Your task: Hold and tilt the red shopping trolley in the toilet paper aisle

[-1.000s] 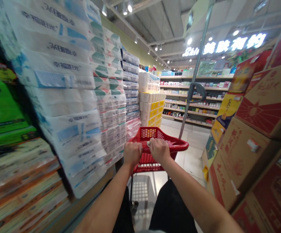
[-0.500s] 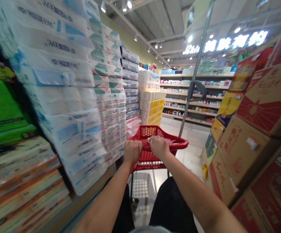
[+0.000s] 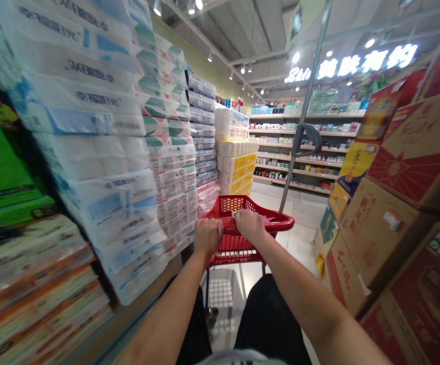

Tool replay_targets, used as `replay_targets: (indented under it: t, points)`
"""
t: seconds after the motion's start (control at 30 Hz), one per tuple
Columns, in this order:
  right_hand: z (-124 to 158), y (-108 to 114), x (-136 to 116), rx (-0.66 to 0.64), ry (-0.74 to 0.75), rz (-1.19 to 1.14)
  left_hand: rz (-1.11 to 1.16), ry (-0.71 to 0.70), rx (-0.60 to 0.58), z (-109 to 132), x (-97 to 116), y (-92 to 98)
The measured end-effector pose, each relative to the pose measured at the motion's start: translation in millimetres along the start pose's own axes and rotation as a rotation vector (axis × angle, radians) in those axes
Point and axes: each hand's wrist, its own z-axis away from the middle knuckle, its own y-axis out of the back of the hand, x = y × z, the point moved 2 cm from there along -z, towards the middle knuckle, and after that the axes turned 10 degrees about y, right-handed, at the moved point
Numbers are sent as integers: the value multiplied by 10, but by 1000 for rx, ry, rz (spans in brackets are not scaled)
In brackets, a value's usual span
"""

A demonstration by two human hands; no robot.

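In front of me stands a red plastic shopping cart [image 3: 238,243] with a mesh basket. My left hand [image 3: 208,236] is wrapped round the left part of its handle. Further right on the same handle, my right hand [image 3: 249,225] is closed, with something small and pale showing by its thumb that I cannot make out. From the cart's right side a tall grey pole [image 3: 306,109] with a hook-like grip [image 3: 311,140] rises at a slant. My fingertips are mostly hidden behind the handle.
Tall stacks of wrapped toilet paper [image 3: 109,152] line the left side, with green packs [image 3: 2,167] nearer me. Cardboard boxes [image 3: 379,228] are piled along the right. Shelves of small goods [image 3: 303,132] stand across the far end, beyond the tiled floor [image 3: 299,243].
The stacks on the left have shifted slightly outward and the boxes on the right look a little nearer. Both hands keep the same hold on the cart.
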Motion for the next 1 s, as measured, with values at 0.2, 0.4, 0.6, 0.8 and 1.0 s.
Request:
replay_targets:
  t: [0.2, 0.4, 0.6, 0.8, 1.0]
  points:
    - [290, -39, -23, 253, 325, 29, 13, 3, 2, 16, -29, 29]
    - [71, 1, 58, 57, 35, 13, 29, 7, -15, 0, 12, 18]
    - [234, -14, 20, 217, 172, 32, -7, 7, -22, -12, 1, 29]
    - [170, 83, 72, 74, 149, -40, -74, 105, -125, -115, 245, 90]
    - [46, 79, 203, -2, 55, -11, 15, 54, -151, -126, 483, 8]
